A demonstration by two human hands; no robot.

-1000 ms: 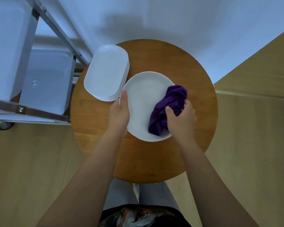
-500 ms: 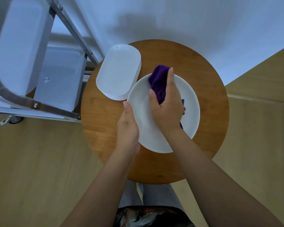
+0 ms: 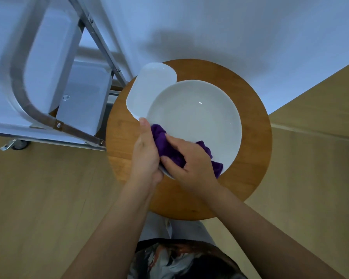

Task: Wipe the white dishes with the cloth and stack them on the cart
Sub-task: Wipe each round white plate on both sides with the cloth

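Two white dishes show in the head view, and neither has reached the cart (image 3: 38, 115), so by my reading the task is early: a round plate (image 3: 195, 121) is in the middle of its wipe, while a rounded oblong dish (image 3: 147, 91) waits at the far left of the round wooden table (image 3: 254, 158), partly hidden behind the plate's rim; whether it is one dish or a small stack cannot be told. Both must yet be stacked on the cart, whose white shelves and metal frame stand just left of the table; no dish can be made out on them. The left hand (image 3: 146, 156) grips the plate's near left edge, thumb lying along the rim and the fingers hidden beneath. The right hand (image 3: 189, 162) is curled over the bunched purple cloth (image 3: 165, 143), pressing it onto the near part of the plate, right beside the left hand so the two nearly touch. The cloth's loose end trails to the plate's near right rim.
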